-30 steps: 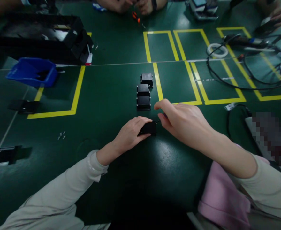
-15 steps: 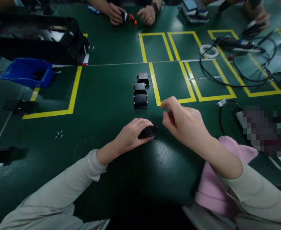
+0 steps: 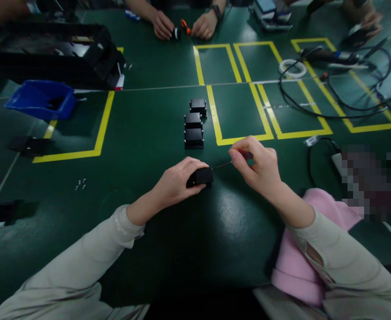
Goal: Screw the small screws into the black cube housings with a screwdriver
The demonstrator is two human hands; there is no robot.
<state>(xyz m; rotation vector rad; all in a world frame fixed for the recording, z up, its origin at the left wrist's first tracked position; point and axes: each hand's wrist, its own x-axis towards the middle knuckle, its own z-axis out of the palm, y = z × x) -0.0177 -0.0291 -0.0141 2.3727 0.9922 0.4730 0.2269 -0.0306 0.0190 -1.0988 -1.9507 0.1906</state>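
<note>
A small black box (image 3: 203,176) is gripped from the left by my left hand (image 3: 178,180), thumb below and fingers over its top. My right hand (image 3: 260,162) is closed on the handle of a thin screwdriver (image 3: 222,165). The shaft points left, and its tip meets the right side of the box or is very close to it. Beyond my hands, three similar black boxes (image 3: 193,136) stand in a row, with small bright screw heads along their sides. Several loose screws (image 3: 81,184) lie on the table to the left.
A blue bin (image 3: 42,102) and a long black case (image 3: 95,58) stand at left. Yellow tape (image 3: 245,141) marks the green table. Cables (image 3: 315,113) and a white ring (image 3: 292,69) lie right, near pink cloth (image 3: 298,266). Another person's hands (image 3: 205,26) work across the table.
My left hand and the box have shifted slightly left and away from me. My right hand has moved right and turned, so more of the screwdriver shaft shows.
</note>
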